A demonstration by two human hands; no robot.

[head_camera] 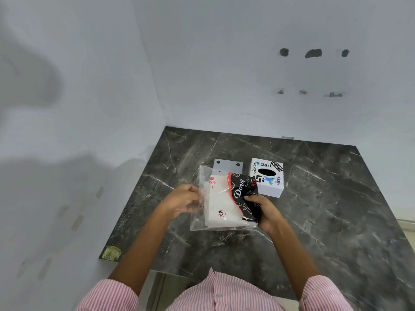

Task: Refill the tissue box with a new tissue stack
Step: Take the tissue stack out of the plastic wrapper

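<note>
Both hands on a tissue pack [226, 203], held low over the dark marble counter [336, 198], near its front-middle. Right hand [265, 214] closed on the black printed end of the pack, thumb on top, fingers under. Left hand [186, 200] at the opposite, clear-plastic end, blurred; fingers half curled at the loose wrapper, but whether pinching the film or only touching, cannot tell. Long axis of the pack roughly left to right between the two hands, a little tilted. Inside the transparent wrapper, a white tissue stack [221, 207], filling most of it, with slack film beyond on the left side, so probably the open end there. Tissue box [267, 177] farther back and to the right, just behind the right hand and apart from the pack; white, with stickers, oval slot on top dark, nothing coming out of it, so likely empty. Grey plate [228, 166] flat just left of the box, partly hidden by the pack; perhaps the box's bottom cover, not certain. Probably the unwrapping step now: stack to be drawn out leftward by the left hand, then carried back-right to the box, nearer to the right hand. Task at an early stage.
</note>
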